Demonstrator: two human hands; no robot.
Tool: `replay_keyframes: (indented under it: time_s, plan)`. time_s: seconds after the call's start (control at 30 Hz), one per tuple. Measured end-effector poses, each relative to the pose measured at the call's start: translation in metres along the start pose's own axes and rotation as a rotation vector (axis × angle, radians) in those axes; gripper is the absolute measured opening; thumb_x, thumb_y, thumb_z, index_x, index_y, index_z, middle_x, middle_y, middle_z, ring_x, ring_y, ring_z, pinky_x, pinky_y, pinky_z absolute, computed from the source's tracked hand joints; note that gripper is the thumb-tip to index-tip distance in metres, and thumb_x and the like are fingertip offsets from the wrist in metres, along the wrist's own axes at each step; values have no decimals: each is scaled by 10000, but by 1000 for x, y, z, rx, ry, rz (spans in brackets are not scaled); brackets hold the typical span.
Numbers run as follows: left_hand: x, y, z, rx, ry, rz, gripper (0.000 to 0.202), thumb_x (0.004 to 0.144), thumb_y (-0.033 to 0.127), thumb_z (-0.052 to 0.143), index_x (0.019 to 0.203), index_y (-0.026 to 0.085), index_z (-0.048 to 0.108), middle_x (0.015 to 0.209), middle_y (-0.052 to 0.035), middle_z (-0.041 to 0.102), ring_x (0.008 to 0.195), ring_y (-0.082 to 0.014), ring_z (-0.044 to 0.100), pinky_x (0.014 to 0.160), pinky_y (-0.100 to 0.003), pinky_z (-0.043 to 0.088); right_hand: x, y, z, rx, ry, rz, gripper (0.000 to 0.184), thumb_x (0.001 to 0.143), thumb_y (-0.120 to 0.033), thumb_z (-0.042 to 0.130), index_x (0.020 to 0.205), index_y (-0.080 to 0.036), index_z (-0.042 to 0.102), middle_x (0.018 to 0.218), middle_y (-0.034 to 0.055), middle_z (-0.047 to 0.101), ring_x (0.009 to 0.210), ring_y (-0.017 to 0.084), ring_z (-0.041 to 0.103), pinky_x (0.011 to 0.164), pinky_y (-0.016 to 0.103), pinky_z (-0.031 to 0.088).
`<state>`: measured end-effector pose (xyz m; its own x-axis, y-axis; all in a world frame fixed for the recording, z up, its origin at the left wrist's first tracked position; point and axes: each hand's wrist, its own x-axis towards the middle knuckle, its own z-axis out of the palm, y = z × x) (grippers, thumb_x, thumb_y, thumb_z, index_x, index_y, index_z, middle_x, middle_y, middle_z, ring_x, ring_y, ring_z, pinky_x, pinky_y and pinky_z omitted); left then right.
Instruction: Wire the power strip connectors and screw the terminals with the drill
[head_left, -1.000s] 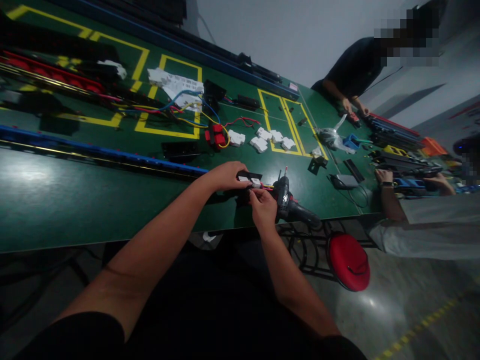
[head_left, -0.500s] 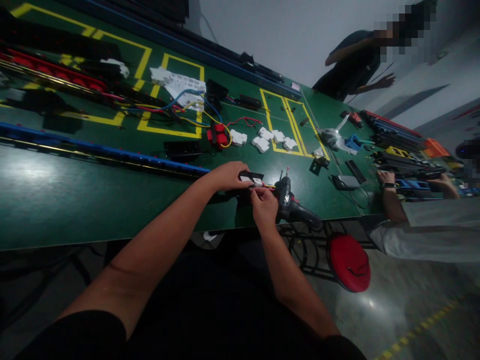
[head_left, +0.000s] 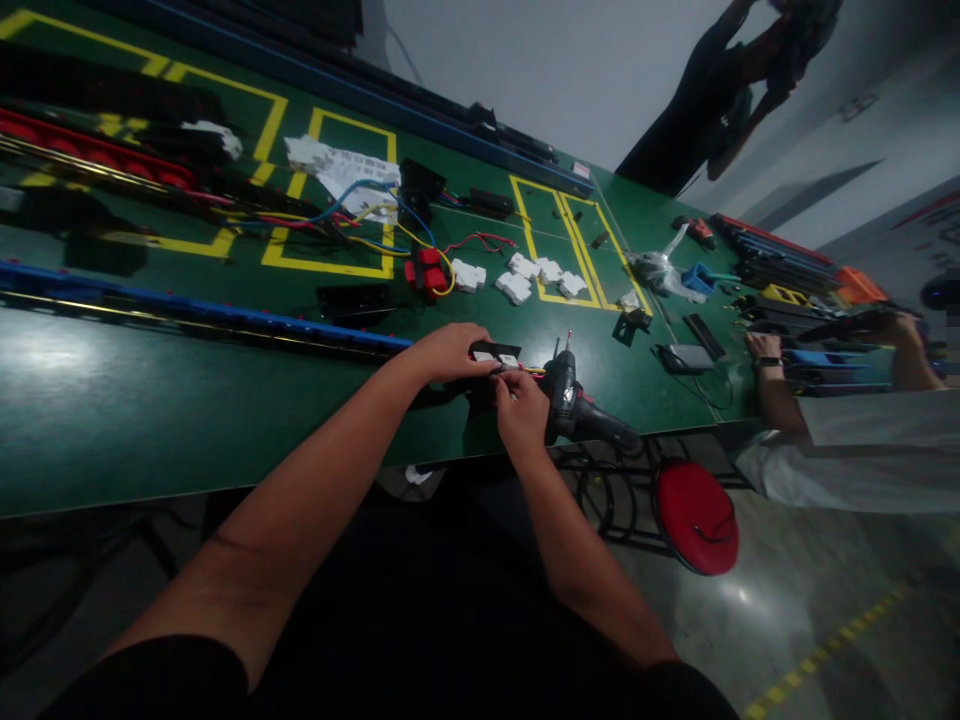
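Observation:
My left hand is closed round a black housing with white connectors in it, near the table's front edge. Close beside it, my right hand pinches at the housing's near side, where thin red and yellow wires come out. Whatever lies between its fingertips is too small to make out. A black power drill lies just right of my right hand, its bit pointing away from me. Left of my left hand runs a long blue rail with a brass-coloured strip.
Several white connector blocks lie beyond my hands, near a red connector with coloured wires. A plastic bag sits farther right. One co-worker's hand rests at the right; another person stands behind the table. A red stool is below.
The view has shifted slightly. My hands keep nearly the same grip on the housing. The person behind the table has raised their arms, and the co-worker's far hand at the right has moved up.

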<state>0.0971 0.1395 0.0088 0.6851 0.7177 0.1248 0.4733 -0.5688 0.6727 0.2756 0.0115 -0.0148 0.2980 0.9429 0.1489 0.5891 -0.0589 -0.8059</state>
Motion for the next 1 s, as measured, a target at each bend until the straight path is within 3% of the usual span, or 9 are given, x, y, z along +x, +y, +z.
replay_keyframes:
  time_s: [0.17, 0.5, 0.7, 0.87, 1.0]
  plan:
    - [0, -1, 1, -10, 3, 11, 422, 893, 569, 685, 1146, 233, 729, 1199, -122, 756, 1126, -307, 692, 970, -403, 524, -2, -4, -2, -77, 27, -63, 233, 975, -415, 633, 1029, -215, 740, 983, 71, 797, 885, 228, 749, 882, 362, 583]
    - [-1, 0, 0, 1, 5, 16, 445, 892, 569, 686, 1154, 214, 740, 1189, -124, 750, 1139, -316, 694, 984, -405, 522, -1, -4, 2, 13, 33, 28, 297, 951, -513, 674, 978, -221, 724, 943, 67, 790, 878, 237, 752, 823, 356, 593]
    - [-1, 1, -1, -2, -1, 10, 411, 904, 556, 681, 1132, 220, 748, 1159, -118, 756, 1128, -312, 693, 968, -399, 520, 3, 0, 4, 170, 64, 94, 356, 874, -517, 758, 1044, -243, 608, 1016, 55, 777, 892, 216, 758, 755, 325, 607]
    - [-1, -1, 0, 9, -4, 37, 423, 909, 551, 672, 1141, 205, 745, 1164, -124, 753, 1119, -309, 694, 957, -389, 517, 8, 0, 3, 307, 12, 228, 401, 781, -535, 829, 874, -241, 572, 774, -3, 718, 669, 185, 681, 575, 280, 528]
    - [-1, 0, -1, 20, -8, 33, 437, 915, 549, 667, 1165, 198, 740, 1182, -125, 751, 1136, -310, 690, 957, -383, 514, 10, 0, 3, 340, 13, 247, 422, 756, -544, 845, 854, -232, 579, 757, -8, 715, 647, 165, 656, 560, 260, 496]
